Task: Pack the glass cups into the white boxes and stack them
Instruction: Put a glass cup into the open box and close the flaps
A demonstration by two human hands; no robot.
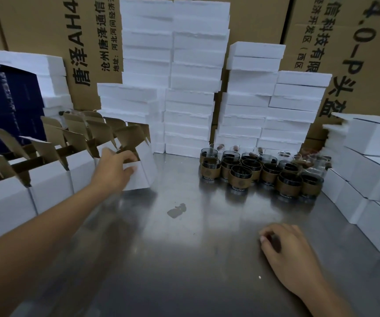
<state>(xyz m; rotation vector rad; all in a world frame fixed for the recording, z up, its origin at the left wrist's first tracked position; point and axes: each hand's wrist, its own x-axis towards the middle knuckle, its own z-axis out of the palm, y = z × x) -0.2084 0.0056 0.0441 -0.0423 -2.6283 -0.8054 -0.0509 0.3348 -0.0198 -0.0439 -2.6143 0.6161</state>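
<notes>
Several glass cups [262, 171] with brown sleeves stand clustered on the steel table [195, 259] at the back right. A row of open white boxes [47, 188] with raised flaps runs along the left. My left hand [113, 168] reaches to the nearest open white box [142, 172] at the row's right end and grips its top edge, fingers over the rim. My right hand [285, 250] rests on the table at the front right, fingers loosely curled, holding nothing. Closed white boxes [371, 179] are stacked at the right edge.
Tall stacks of white foam trays [191, 88] line the back, in front of large printed cardboard cartons [355, 53]. Dark blue boxes [3, 99] stand at the far left. A small smear [176, 210] marks the table's middle.
</notes>
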